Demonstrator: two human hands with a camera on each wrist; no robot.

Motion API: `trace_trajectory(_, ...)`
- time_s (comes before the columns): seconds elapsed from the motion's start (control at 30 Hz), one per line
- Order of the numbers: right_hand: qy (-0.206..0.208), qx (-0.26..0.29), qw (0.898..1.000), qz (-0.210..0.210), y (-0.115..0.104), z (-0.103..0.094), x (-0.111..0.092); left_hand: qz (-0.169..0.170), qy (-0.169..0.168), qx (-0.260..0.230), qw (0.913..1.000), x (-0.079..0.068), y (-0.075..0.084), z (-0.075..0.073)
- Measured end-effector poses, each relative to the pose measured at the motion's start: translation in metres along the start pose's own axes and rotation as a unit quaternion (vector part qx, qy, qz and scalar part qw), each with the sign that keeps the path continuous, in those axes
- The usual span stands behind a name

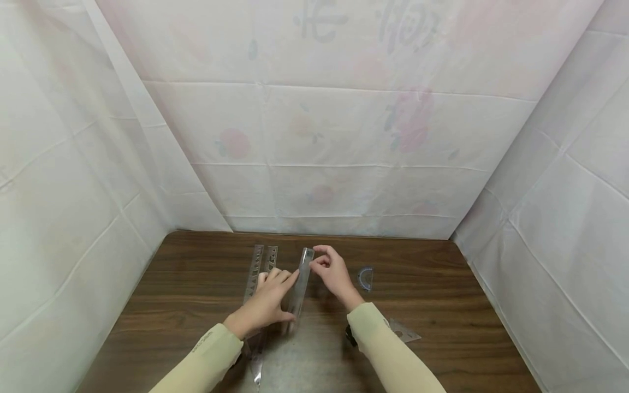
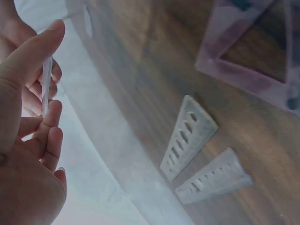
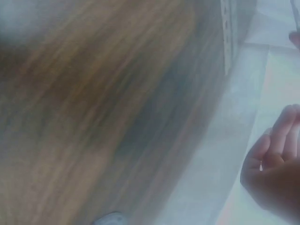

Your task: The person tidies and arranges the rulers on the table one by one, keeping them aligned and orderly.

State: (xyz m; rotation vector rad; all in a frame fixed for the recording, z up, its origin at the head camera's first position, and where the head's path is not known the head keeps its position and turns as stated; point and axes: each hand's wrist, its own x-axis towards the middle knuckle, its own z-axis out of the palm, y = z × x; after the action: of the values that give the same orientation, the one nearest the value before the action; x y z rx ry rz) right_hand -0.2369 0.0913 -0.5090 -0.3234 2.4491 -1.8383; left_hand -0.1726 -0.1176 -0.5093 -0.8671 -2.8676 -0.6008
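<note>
A clear straight ruler [image 1: 303, 284] is held tilted above the table between the two hands. My left hand [image 1: 267, 300] grips it along its left side, thumb low and fingers higher up. In the left wrist view the ruler [image 2: 47, 86] shows edge-on between thumb and fingers. At the ruler's far end is my right hand [image 1: 336, 273], fingers bent, thumb and index fingertips at its corner and right edge. The right wrist view shows the right hand [image 3: 276, 150] with curled fingers cut off by the frame edge.
Left of the ruler lie two clear stencil rulers [image 1: 253, 270] side by side, partly under the left hand. Nearer is a clear triangle [image 1: 256, 363]. To the right are a small protractor [image 1: 369, 279] and a set square [image 1: 405, 331]. White cloth walls [image 1: 334, 191] enclose the wooden table [image 1: 162, 305].
</note>
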Motion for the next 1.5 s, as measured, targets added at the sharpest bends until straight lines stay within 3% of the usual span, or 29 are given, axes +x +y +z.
trace_trajectory(0.23, -0.001, -0.021, 0.999, -0.026, -0.008, 0.002, -0.003, -0.017, 0.028, -0.026, 0.9991, 0.01, -0.002, -0.006)
trace_trajectory(0.53, -0.035, -0.051, 0.997, -0.043, -0.008, 0.013, -0.01, -0.042, 0.045, -0.04, 0.9973, 0.024, -0.013, -0.013)
trace_trajectory(0.73, -0.075, -0.082, 0.992, -0.051, -0.005, 0.018, -0.016, -0.071, 0.02, -0.039, 0.9965, 0.028, -0.019, -0.016)
trace_trajectory(0.9, -0.094, -0.089, 0.991, -0.043, 0.0, 0.02, -0.017, -0.072, 0.004, -0.035, 0.9967, 0.032, -0.023, -0.02)
trace_trajectory(1.2, -0.118, -0.087, 0.989, 0.006, 0.013, 0.029, -0.014, -0.071, -0.056, -0.049, 0.9947, 0.033, -0.042, -0.01)
trace_trajectory(1.5, -0.129, -0.092, 0.986, 0.052, 0.017, 0.048, -0.012, -0.058, -0.094, -0.031, 0.9934, 0.028, -0.059, -0.005)
